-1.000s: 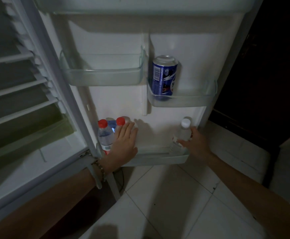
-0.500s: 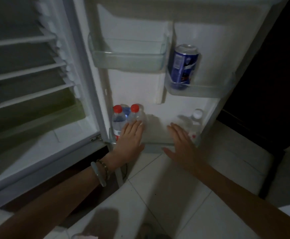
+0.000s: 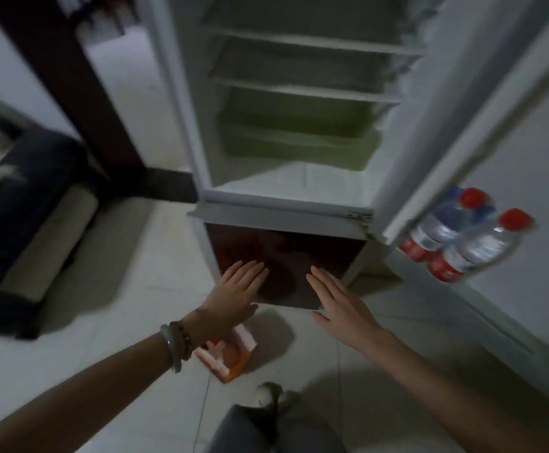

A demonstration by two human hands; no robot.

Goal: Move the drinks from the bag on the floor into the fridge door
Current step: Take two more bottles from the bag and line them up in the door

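Two clear water bottles with red caps and red labels (image 3: 462, 237) stand in the bottom shelf of the open fridge door (image 3: 528, 158) at the right. My left hand (image 3: 237, 289) and my right hand (image 3: 338, 302) hover empty with flat, spread fingers in front of the dark red lower panel of the fridge (image 3: 283, 256). On the floor under my left wrist lies a pink and orange bag or carton (image 3: 230, 354), partly hidden by my arm. Its contents cannot be made out.
The open fridge body (image 3: 299, 125) shows white shelves and a green drawer. A dark sofa with a beige cushion (image 3: 31, 230) sits at the left. My leg and foot (image 3: 266, 416) are at the bottom on the white tiled floor.
The view has swung left from the door to the fridge body. Both hands have left the bottles in the door shelf and moved down and left, now empty before the lower panel.
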